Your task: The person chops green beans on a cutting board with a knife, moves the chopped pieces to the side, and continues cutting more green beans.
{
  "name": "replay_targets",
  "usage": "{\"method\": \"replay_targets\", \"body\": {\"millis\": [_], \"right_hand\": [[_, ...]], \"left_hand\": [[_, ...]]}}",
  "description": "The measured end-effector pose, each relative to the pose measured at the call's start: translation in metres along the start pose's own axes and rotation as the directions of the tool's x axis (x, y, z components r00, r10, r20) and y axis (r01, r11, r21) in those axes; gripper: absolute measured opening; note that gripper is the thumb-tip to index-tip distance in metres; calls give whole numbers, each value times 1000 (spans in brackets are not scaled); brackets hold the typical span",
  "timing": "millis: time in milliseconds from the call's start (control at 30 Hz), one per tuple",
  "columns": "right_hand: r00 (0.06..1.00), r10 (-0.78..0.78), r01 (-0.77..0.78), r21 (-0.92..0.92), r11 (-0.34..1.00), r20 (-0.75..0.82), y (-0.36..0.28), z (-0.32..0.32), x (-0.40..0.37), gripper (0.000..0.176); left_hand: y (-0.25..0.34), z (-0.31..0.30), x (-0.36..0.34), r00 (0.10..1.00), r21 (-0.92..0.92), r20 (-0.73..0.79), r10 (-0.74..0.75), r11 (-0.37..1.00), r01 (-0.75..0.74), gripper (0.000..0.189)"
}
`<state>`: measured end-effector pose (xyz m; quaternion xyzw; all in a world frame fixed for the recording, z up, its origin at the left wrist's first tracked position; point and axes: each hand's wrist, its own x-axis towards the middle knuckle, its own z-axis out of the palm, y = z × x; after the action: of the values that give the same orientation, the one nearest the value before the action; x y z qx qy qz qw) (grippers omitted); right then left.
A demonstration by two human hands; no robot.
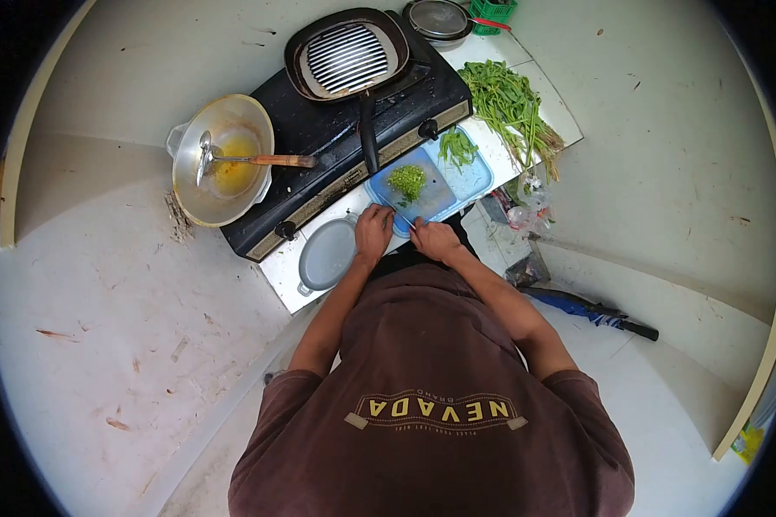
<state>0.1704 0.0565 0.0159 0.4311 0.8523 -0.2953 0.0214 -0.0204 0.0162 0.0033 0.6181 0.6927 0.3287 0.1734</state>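
A blue cutting board (447, 200) lies on the white counter by the stove, a pile of finely chopped greens (407, 182) on its middle. Some longer cut leaves (457, 148) rest toward its far right end. My left hand (374, 233) is at the board's near left corner, fingers bent together; what they hold, if anything, is too small to make out. Close beside it, my right hand (435, 240) is closed around a knife, of which only a short thin blade (408, 221) shows, pointing toward the left hand.
A grey lidded dish (328, 255) sits left of my left hand. On the black stove (302, 164) are a grill pan (347, 57), its handle reaching toward the board, and a wok (200, 196) with a wooden-handled ladle (267, 160). Leafy greens (507, 99) lie at the right.
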Motion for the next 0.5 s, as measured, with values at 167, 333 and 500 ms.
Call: {"method": "replay_targets", "body": {"millis": [167, 333, 500], "right_hand": [[1000, -12, 12, 0, 1000, -17, -1, 0, 4, 40], [999, 51, -51, 15, 999, 12, -1, -8, -8, 39], [1000, 25, -24, 27, 999, -3, 0, -9, -9, 40]], "left_hand": [[2, -2, -2, 1000, -22, -9, 8, 1000, -8, 9], [5, -4, -2, 1000, -28, -19, 1, 1000, -2, 9], [8, -2, 0, 995, -42, -26, -96, 995, 95, 8]]}}
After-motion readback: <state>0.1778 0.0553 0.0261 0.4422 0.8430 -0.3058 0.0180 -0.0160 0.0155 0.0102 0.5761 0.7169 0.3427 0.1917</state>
